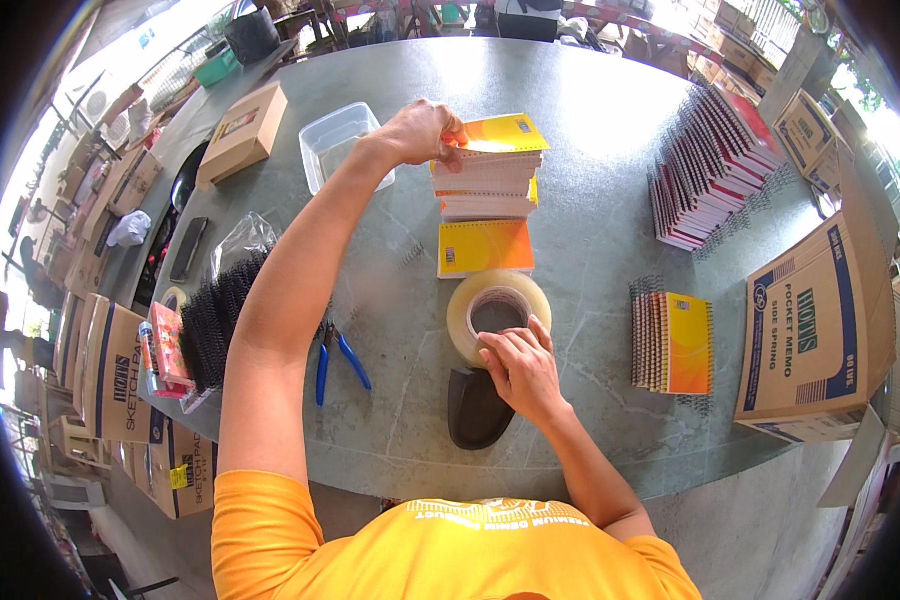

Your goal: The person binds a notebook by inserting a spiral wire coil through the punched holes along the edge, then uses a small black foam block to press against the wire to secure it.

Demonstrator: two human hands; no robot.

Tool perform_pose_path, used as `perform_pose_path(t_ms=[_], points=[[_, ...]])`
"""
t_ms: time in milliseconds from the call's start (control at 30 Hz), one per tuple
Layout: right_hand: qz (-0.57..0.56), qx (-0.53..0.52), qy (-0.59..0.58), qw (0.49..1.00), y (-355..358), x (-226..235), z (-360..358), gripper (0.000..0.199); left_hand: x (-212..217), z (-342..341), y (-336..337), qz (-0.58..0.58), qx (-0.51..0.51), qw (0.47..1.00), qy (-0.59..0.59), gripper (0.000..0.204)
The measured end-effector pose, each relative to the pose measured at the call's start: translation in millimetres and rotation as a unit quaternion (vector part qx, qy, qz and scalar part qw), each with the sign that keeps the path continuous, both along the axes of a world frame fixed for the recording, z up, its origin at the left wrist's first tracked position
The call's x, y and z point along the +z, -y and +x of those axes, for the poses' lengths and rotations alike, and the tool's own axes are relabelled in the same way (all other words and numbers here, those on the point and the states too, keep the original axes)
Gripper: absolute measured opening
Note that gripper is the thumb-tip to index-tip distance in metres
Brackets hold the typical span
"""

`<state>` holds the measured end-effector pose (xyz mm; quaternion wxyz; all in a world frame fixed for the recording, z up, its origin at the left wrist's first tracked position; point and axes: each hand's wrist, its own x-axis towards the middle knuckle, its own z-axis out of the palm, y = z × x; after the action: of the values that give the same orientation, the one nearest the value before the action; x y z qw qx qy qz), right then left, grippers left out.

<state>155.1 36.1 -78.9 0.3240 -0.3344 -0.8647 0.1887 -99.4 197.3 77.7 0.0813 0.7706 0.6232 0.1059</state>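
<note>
Blue-handled pliers (337, 358), a clear plastic tub (338, 140), black spiral coils (215, 320) and a brown carton (815, 330) sit around.

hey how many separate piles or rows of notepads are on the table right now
4. One stack under the left hand, one single orange pad just below it, a small row at right, a long row at far right. More may sit inside boxes.

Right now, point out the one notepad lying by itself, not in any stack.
The orange notepad lying flat between the tall stack and the tape roll; the others are all stacked.
</note>
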Motion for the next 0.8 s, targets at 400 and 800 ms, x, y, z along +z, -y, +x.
perform_pose_path(t_ms=[400, 800], points=[[-0.009, 0.004, 0.013, 1.000, 0, 0, 1, 0.019, -4, -2, 4, 0.030, -0.029, 0.999, -0.018, 0.027], [-0.004, 0.008, 0.011, 1.000, 0, 0, 2, 0.019, -11, -7, 3, 0.055, -0.036, 0.995, 0.079, 0.014]])
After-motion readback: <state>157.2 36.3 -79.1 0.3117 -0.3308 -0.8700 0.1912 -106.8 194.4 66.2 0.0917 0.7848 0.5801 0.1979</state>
